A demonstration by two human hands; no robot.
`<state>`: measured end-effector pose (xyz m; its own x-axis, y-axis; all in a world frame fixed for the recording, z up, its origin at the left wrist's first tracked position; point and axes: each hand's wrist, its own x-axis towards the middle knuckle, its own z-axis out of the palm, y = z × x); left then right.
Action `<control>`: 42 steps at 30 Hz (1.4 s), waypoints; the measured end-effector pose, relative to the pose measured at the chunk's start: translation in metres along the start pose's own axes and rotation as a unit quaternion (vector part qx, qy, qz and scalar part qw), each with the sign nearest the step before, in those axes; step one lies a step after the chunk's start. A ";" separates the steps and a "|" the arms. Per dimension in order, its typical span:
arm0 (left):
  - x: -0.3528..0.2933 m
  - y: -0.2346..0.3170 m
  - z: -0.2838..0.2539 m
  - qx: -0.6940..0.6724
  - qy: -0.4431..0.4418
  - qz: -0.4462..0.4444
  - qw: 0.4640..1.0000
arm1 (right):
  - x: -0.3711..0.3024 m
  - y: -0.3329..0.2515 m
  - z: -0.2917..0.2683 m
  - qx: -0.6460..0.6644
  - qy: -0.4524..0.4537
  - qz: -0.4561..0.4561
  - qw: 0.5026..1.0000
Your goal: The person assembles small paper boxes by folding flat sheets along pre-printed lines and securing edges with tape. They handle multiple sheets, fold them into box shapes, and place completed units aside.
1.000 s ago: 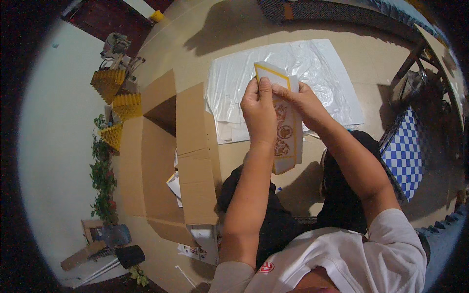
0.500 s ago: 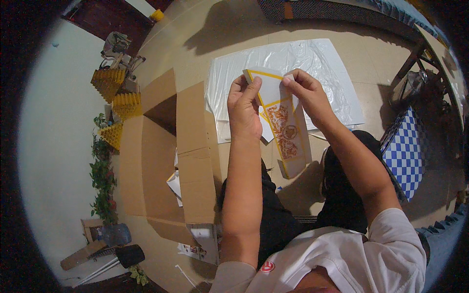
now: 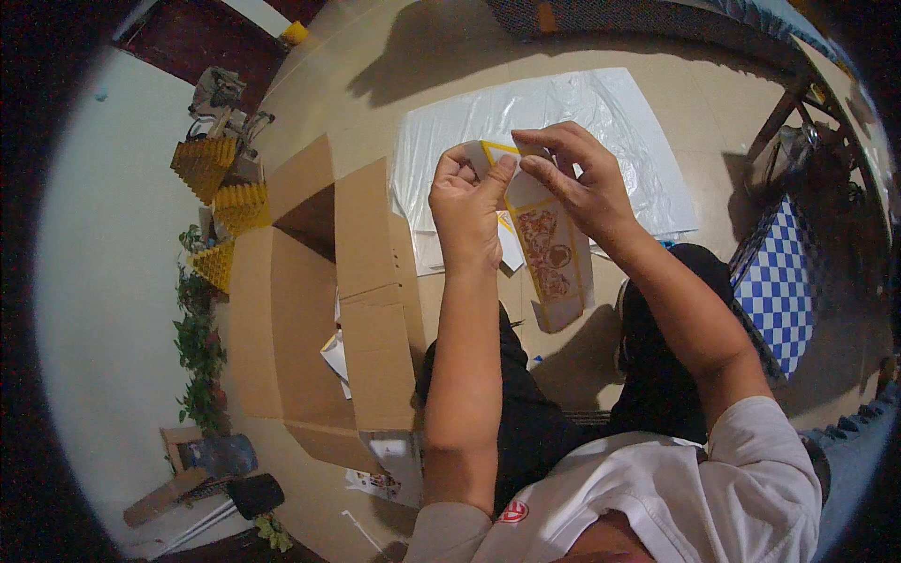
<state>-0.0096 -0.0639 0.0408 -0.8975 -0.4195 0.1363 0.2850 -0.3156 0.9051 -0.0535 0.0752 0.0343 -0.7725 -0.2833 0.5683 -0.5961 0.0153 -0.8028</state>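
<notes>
In front of me I hold a long, tapering paper carton (image 3: pixel 549 249), white with yellow edges and a brown ornate print. Its narrow lower end hangs over the floor between my legs. My left hand (image 3: pixel 466 202) is closed round the carton's upper left edge, with the thumb on the front face. Across the top end lies my right hand (image 3: pixel 582 178), its index finger over the top edge and its thumb below, gripping there. The right fingers cover part of the upper end. Beneath the carton, a white sheet wrapped in clear plastic (image 3: pixel 638 141) lies on the floor.
An open cardboard box (image 3: pixel 375 253) stands to my left, with white and yellow paper pieces (image 3: pixel 335 357) inside. Yellow stacked pieces (image 3: pixel 205 167) and a leafy plant (image 3: pixel 199 347) line the wall. A blue-and-white checked panel (image 3: pixel 779 291) stands at right, near a table.
My right hand has moved left over the carton's top end, and its fingers now cover more of it. The carton's lower end has shifted slightly upward.
</notes>
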 end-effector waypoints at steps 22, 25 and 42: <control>-0.003 -0.004 0.005 0.009 0.008 0.007 1.000 | 0.001 0.009 -0.007 0.153 -0.017 0.098 0.983; 0.001 -0.002 0.000 -0.032 0.081 0.029 0.996 | 0.004 0.005 -0.008 0.244 -0.003 0.202 0.948; 0.002 -0.002 -0.008 -0.010 -0.023 -0.070 0.997 | -0.003 0.028 -0.003 0.252 0.007 0.299 0.920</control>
<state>-0.0094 -0.0709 0.0362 -0.9431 -0.3315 0.0271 0.1615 -0.3850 0.9087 -0.0687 0.0797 0.0113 -0.9343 -0.3565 -0.0030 0.1109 -0.2827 -0.9528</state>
